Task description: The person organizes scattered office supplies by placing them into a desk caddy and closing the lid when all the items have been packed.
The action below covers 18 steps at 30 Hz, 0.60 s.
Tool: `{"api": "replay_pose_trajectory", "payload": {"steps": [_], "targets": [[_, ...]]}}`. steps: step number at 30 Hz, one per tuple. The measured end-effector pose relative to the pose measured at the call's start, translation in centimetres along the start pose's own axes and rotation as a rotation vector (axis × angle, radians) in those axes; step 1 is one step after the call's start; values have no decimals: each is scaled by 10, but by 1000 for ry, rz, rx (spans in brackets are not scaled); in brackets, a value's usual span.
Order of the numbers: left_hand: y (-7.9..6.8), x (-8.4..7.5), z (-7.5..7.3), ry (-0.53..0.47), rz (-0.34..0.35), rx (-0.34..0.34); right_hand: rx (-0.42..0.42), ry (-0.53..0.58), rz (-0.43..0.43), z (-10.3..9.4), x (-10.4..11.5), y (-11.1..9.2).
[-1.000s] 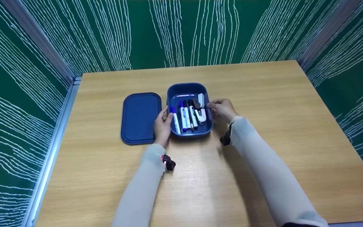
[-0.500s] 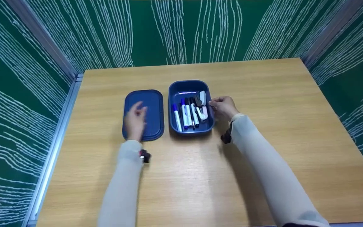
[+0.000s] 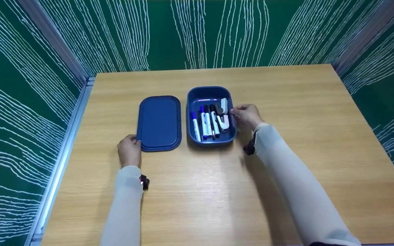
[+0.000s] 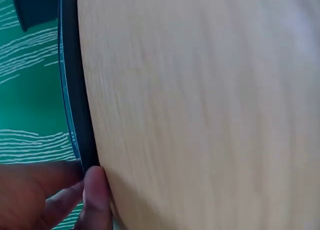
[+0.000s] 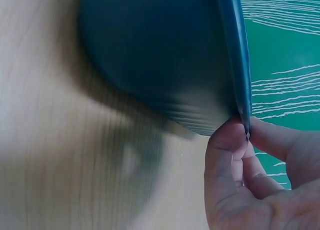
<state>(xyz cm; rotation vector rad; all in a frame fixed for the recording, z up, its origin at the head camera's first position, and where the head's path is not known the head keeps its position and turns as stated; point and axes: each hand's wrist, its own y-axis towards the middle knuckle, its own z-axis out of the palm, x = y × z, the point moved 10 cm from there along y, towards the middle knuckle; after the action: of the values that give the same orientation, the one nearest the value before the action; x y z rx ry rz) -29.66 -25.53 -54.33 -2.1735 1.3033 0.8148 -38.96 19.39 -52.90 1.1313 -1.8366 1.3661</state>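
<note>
A dark blue rectangular lid [image 3: 159, 123] lies flat at the left of an uncovered dark blue box [image 3: 211, 140]. My left hand [image 3: 129, 151] pinches the lid's near left corner; in the left wrist view thumb and finger meet at the lid's dark edge [image 4: 82, 100]. My right hand [image 3: 249, 115] pinches the box's right rim [image 5: 240, 65] between thumb and fingers. Inside the box several markers [image 3: 208, 125] with blue and black caps lie side by side, with a white and pale pink item [image 3: 223, 122] and a dark and white item [image 3: 223, 106] at their right.
Wooden table [image 3: 197, 191] under everything. Green panels with white wavy lines [image 3: 210, 34] stand behind and along both sides, joined by grey metal posts [image 3: 51, 37]. A small dark wrist camera [image 3: 144, 182] sits at the left cuff, another [image 3: 249, 147] at the right.
My left hand has left the box's left side, crossed over the lid and taken hold of its near left corner. The right hand stays at the box rim.
</note>
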Motion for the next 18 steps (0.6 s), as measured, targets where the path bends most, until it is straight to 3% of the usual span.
{"api": "replay_pose_trajectory", "payload": {"steps": [8,12,15,18], "targets": [[0,5,-3,-96,-83,-47,53,10,-40,3,13,-2],[-6,9,1,-157,-135,-25,45,-80,-43,0,16,-1],[-12,11,4,-195,-170,-13,-13,-206,-156,-8,37,-4],[-21,11,5,-225,-190,-13,-74,-305,-295,-14,72,-13]]}}
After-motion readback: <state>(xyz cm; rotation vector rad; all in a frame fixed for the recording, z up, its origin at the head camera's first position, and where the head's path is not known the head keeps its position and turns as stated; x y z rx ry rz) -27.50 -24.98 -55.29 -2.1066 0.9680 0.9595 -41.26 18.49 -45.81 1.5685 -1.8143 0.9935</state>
